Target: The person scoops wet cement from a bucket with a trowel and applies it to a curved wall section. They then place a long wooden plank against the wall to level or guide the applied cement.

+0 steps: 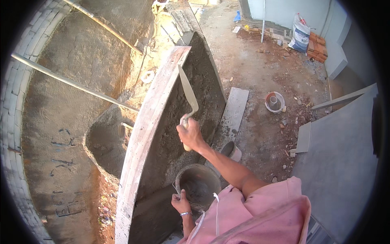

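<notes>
My right hand [189, 133] is wrapped round the wooden handle of a pointed trowel [187, 90], raised in front of the mortar-covered wall face [166, 150]. The trowel's long narrow blade points up and away, its tip near the edge of a pale board [142, 122] that runs along the wall. Lower down, my left hand [181, 202] grips the near-left rim of a round mortar bucket [205, 174]. Grey wet-looking residue coats the bucket's inside; how much mortar it contains I cannot tell.
A smaller bucket [235, 151] and a mortar-spotted plank [235, 107] are right of the wall. Farther out stand a white pail [274, 101], a filled sack [300, 35] and stacked bricks [317, 48]. Poles [77, 76] cross on the left. Rubble litters the dirt ground.
</notes>
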